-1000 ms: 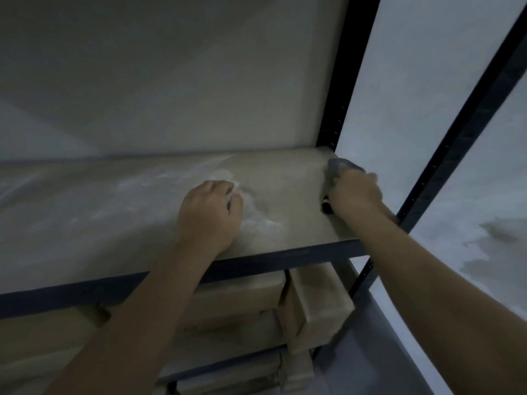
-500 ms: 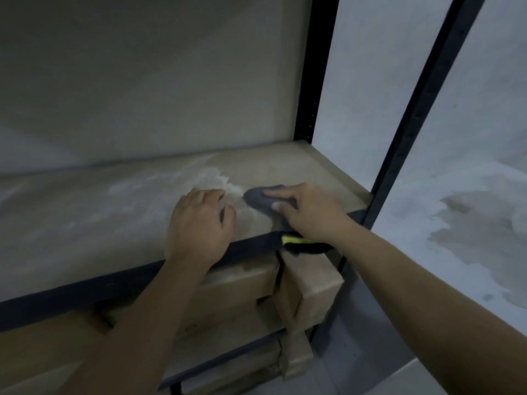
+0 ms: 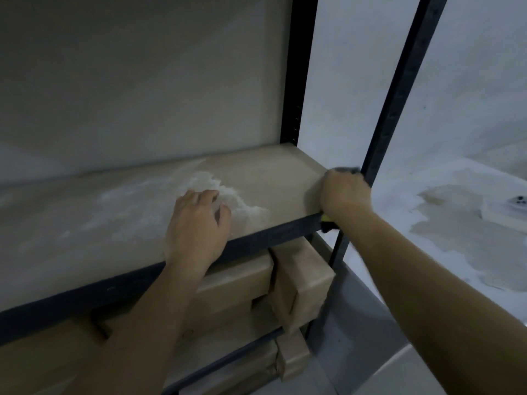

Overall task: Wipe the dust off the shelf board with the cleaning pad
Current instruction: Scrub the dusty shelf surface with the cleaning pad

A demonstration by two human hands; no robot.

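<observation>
Right hand (image 3: 345, 192) has swung from the middle of the shelf board (image 3: 119, 212), where it was half a second ago, out to the board's right end beside the front post (image 3: 399, 89). It is closed over the cleaning pad (image 3: 346, 169) — only a dark edge shows past the knuckles, with a yellow-and-black bit below the wrist at the front rail. Pad sits on the far right corner of the board, pressed down by the look of it.

Left hand (image 3: 196, 223) hasn't shifted: flat on the board near the front edge, fingers loosely spread, nothing held, apparently bracing.

Dust (image 3: 211, 181) lies as a pale heap just beyond and to the right of the left hand's fingertips, with a thinner film running off to its left. Between the two hands the board looks cleaner.

Step in hand, as I judge it: end of an outward stroke. Next move calls for bringing the pad back to the heap and sweeping again — the left hand will need to lift clear of the film under it.

Wrapped boxes (image 3: 302, 277) on the shelf below, not involved.
</observation>
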